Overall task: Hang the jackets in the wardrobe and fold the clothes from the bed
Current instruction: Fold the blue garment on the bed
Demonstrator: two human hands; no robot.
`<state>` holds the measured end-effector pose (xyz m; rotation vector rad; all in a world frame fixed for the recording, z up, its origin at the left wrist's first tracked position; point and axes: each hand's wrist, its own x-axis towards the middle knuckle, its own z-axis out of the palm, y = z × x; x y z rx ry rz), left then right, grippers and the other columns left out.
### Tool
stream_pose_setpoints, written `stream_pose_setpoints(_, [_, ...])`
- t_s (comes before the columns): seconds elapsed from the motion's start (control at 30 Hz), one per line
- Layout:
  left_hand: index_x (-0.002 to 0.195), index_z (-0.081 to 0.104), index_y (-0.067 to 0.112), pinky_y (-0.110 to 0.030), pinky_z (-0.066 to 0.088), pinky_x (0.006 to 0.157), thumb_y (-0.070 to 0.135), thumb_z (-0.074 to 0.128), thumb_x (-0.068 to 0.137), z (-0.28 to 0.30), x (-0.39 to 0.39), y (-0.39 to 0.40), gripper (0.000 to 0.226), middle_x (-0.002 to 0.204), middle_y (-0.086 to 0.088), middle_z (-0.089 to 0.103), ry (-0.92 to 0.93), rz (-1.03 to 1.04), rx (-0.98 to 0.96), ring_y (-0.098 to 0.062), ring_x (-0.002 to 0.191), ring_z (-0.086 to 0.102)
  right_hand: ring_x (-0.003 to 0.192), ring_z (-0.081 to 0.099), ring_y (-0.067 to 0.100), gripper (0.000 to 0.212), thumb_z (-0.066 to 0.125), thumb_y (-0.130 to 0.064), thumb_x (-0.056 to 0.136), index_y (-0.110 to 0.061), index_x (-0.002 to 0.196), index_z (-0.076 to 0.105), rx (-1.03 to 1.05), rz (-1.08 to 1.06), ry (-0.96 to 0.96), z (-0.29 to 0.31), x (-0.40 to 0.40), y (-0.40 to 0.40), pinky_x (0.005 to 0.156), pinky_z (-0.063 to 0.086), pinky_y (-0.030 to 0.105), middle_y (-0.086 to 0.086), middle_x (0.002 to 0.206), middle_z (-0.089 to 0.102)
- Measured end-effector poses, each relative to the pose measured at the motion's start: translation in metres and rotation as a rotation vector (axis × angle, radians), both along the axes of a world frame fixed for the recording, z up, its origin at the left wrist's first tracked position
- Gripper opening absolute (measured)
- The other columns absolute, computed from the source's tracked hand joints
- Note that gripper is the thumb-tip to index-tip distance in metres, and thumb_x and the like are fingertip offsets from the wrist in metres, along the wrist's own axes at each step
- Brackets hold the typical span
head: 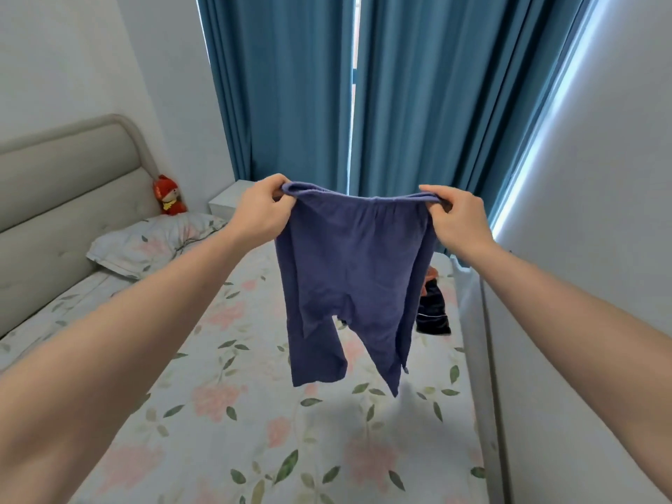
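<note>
A pair of small purple-blue trousers (345, 278) hangs in the air above the bed (254, 412), waistband up and both legs dangling. My left hand (263, 209) pinches the left end of the waistband. My right hand (456, 216) pinches the right end. The waistband is stretched between them. Behind the trousers, a dark navy garment with white stripes and an orange part (432, 307) lies crumpled on the bed near its right edge, partly hidden.
The bed has a floral sheet, a matching pillow (152, 241) and a grey padded headboard (62, 198) at the left. A red soft toy (169, 196) sits by a white nightstand (227, 200). Blue curtains (309, 85) hang behind; a white wall (600, 249) runs along the right.
</note>
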<state>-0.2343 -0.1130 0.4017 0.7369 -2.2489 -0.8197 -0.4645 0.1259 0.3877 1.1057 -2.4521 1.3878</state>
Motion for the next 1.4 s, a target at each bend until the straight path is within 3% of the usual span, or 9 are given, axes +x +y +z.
stream_pose_setpoints(0.23, [0.101,0.066,0.027,-0.032,0.048,0.070,0.024,0.050,0.101,-0.059,0.039,0.023,0.016,0.088,0.004,0.068,-0.046,-0.020,0.019,-0.013,0.082,0.061,0.096,0.064,0.004,0.033,0.059,-0.009,0.089,-0.028,0.106,0.080,0.009,0.055,-0.048,-0.055,0.032,0.022,0.090,0.050,0.023,-0.015,0.103,0.074])
stream_pose_setpoints(0.4, [0.104,0.066,0.031,-0.021,0.047,0.067,0.027,0.052,0.104,-0.178,0.081,0.065,0.015,0.094,0.012,0.069,-0.228,-0.042,0.133,-0.002,0.081,0.061,0.100,0.065,0.008,0.032,0.060,-0.011,0.089,-0.029,0.106,0.080,0.272,0.121,-0.162,-0.169,0.056,0.060,0.089,0.053,0.031,-0.012,0.107,0.074])
stream_pose_setpoints(0.53, [0.091,0.064,0.024,-0.037,0.049,0.074,0.028,0.052,0.102,-0.295,0.113,0.103,0.017,0.089,0.007,0.067,-0.465,-0.071,0.228,-0.015,0.079,0.058,0.106,0.067,0.012,0.030,0.065,-0.010,0.091,-0.029,0.110,0.078,0.488,0.096,-0.290,-0.282,0.087,0.101,0.089,0.045,0.023,-0.014,0.107,0.071])
stream_pose_setpoints(0.73, [0.085,0.062,0.034,-0.032,0.050,0.084,0.035,0.047,0.097,-0.453,0.159,0.151,0.019,0.094,0.014,0.068,-0.724,-0.148,0.399,-0.009,0.089,0.060,0.104,0.067,0.005,0.056,0.066,-0.011,0.087,-0.066,0.084,0.054,0.811,0.173,-0.474,-0.440,0.131,0.156,0.083,0.037,0.001,-0.029,0.101,0.064])
stream_pose_setpoints(0.97, [0.131,0.066,0.042,-0.021,0.044,0.091,0.033,0.046,0.101,-0.595,0.197,0.197,0.037,0.126,0.019,0.069,-0.936,-0.215,0.470,-0.010,0.117,0.062,0.113,0.067,0.015,0.041,0.056,-0.027,0.085,-0.037,0.119,0.076,1.060,0.265,-0.588,-0.579,0.183,0.204,0.089,0.047,0.020,-0.008,0.122,0.070])
stream_pose_setpoints(1.1, [0.115,0.072,0.038,-0.029,0.050,0.086,0.055,0.032,0.094,-0.644,0.212,0.222,0.048,0.110,0.015,0.075,-1.003,-0.228,0.590,-0.018,0.108,0.067,0.125,0.059,0.015,0.038,0.059,-0.022,0.095,-0.033,0.130,0.071,1.125,0.301,-0.614,-0.631,0.205,0.234,0.100,0.042,0.021,-0.007,0.131,0.065])
stream_pose_setpoints(1.23, [0.111,0.074,0.032,-0.025,0.046,0.085,0.014,0.047,0.097,-0.680,0.225,0.245,0.036,0.106,0.012,0.073,-1.050,-0.170,0.697,-0.019,0.107,0.068,0.132,0.051,0.011,0.038,0.052,-0.029,0.102,-0.034,0.136,0.067,1.208,0.291,-0.592,-0.661,0.226,0.257,0.108,0.041,0.023,-0.012,0.142,0.057])
stream_pose_setpoints(1.3, [0.124,0.071,0.030,-0.024,0.048,0.093,0.013,0.047,0.096,-0.694,0.233,0.255,0.040,0.118,0.007,0.074,-1.045,-0.111,0.755,-0.017,0.109,0.067,0.132,0.051,0.013,0.037,0.052,-0.029,0.103,-0.034,0.136,0.067,1.218,0.283,-0.568,-0.672,0.234,0.264,0.109,0.042,0.025,-0.010,0.142,0.057])
stream_pose_setpoints(1.4, [0.105,0.071,0.032,-0.028,0.051,0.083,0.025,0.049,0.099,-0.705,0.236,0.267,0.024,0.088,0.009,0.075,-1.014,-0.003,0.845,-0.011,0.084,0.067,0.138,0.045,0.017,0.039,0.049,-0.027,0.105,-0.033,0.140,0.064,1.234,0.255,-0.569,-0.684,0.241,0.270,0.115,0.038,0.029,-0.007,0.148,0.053])
